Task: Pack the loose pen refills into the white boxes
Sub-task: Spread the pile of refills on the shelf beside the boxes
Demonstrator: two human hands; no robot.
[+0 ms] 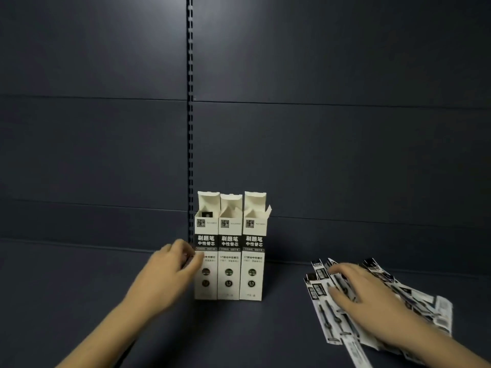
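Three white refill boxes (229,251), top flaps open, stand upright side by side on the dark shelf (79,288) against its back panel (318,155), centre of view. Left hand (170,264): at 9 o'clock of the leftmost box (206,251), fingers curled against its left edge, steadying it. Loose packaged pen refills (322,309): fanned pile at 3 o'clock of the boxes, well apart. Right hand (358,290): lying on the pile, fingers spread over the packets; whether any is pinched cannot be told.
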